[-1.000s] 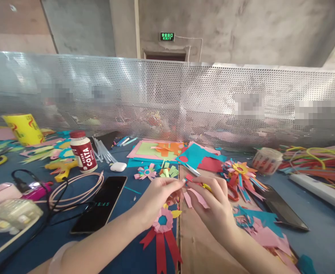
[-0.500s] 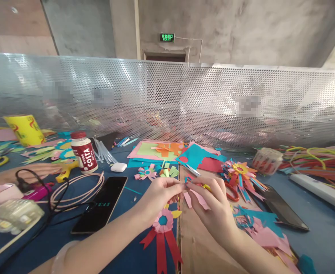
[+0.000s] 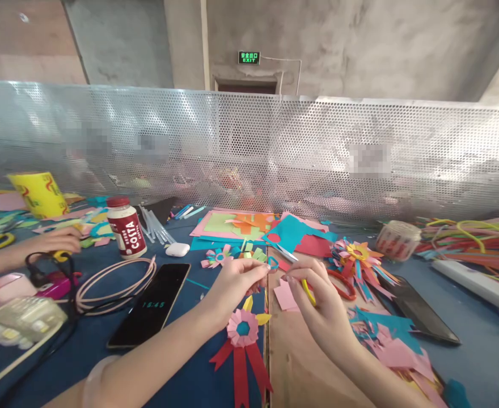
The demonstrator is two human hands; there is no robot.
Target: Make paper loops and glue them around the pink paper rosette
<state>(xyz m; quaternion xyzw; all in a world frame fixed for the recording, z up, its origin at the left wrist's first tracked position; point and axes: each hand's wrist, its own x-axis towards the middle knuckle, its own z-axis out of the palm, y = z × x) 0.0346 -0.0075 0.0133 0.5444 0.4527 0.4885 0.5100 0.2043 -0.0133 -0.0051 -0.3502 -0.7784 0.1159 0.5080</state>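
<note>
**Small blue loop pinched by the left fingers, between 2 bare hands**

The small blue paper loop [image 3: 273,261] is at the fingertips of the left hand [image 3: 239,280], which pinches it between thumb and fingers. The right hand [image 3: 320,289] is just beside, with its fingers bent; I cannot tell whether they grasp something. Close to this hand are scissors [image 3: 351,290] with red and yellow handle, and a piece of pink paper [image 3: 286,297].

Below the left hand lies a paper rosette [image 3: 241,341], having a pink pleated ring, a blue centre, 3 red tails and yellow petals. A second, many-coloured rosette [image 3: 357,253] lies to the right.

On the left, a phone [image 3: 149,309] shows the time "15:45" on its dark screen. Behind it, next to a white case [image 3: 177,249], stands a bottle [image 3: 126,229] with red cap; its label reads "COSTA", with "COFFEE" in smaller letters. Another person's hand [image 3: 56,242] comes from the left edge. The yellow roll [image 3: 39,195] and the tape roll [image 3: 398,240] carry red marks which I cannot read.

Farther back, above the perforated metal screen [image 3: 245,130], a green-lit sign [image 3: 248,58] says "EXIT" under 4 Chinese characters, "安全出口".
</note>
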